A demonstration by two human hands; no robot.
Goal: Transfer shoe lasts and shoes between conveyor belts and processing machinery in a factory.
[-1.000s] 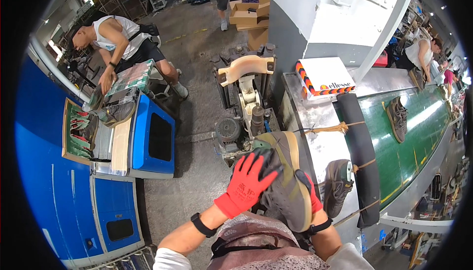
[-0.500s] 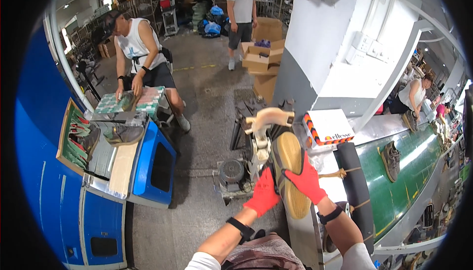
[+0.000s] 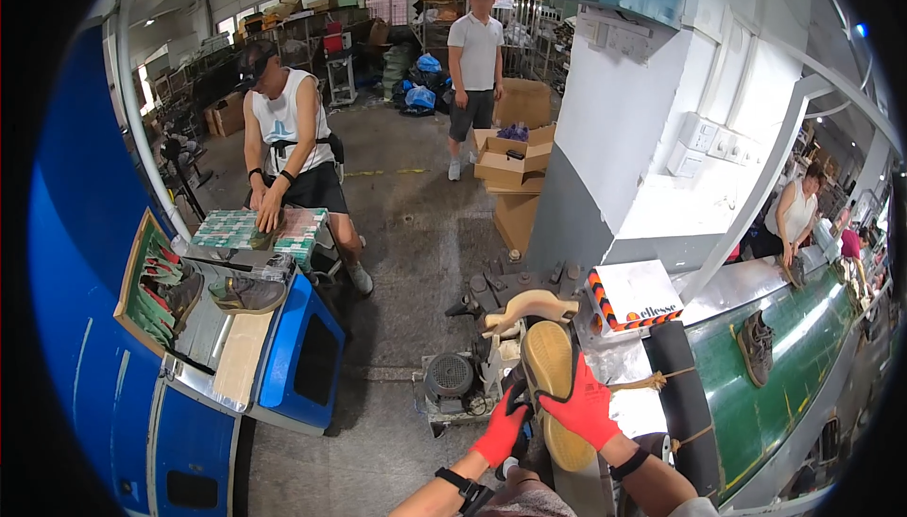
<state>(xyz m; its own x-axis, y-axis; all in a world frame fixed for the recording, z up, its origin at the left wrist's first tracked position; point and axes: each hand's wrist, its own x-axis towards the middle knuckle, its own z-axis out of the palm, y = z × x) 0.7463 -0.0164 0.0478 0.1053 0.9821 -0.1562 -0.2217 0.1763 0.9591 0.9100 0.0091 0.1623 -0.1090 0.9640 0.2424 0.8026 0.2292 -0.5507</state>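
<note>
Both my hands, in red gloves with black fingers, grip a shoe (image 3: 551, 356) with its tan sole turned up towards me. My left hand (image 3: 501, 428) holds the shoe's left side, its fingertips partly hidden along the edge. From the right, my right hand (image 3: 582, 407) clasps it with the thumb lying across the middle of the sole. Just beyond the shoe's far end is a curved tan pad (image 3: 531, 310) on a machine stand. I cannot tell whether the shoe touches the pad.
A motor (image 3: 449, 377) sits on the floor left of the stand. To the right are a shoebox (image 3: 635, 296), a dark padded roll (image 3: 682, 380) and a green conveyor (image 3: 727, 413) bearing a dark shoe (image 3: 756, 348). A co-worker (image 3: 288, 130) handles a shoe at left; another person (image 3: 475, 54) stands behind.
The view has tilted up. My hands and the shoe sit lower and closer to me, with the sole still up. My left hand has slid down along the shoe's side.
</note>
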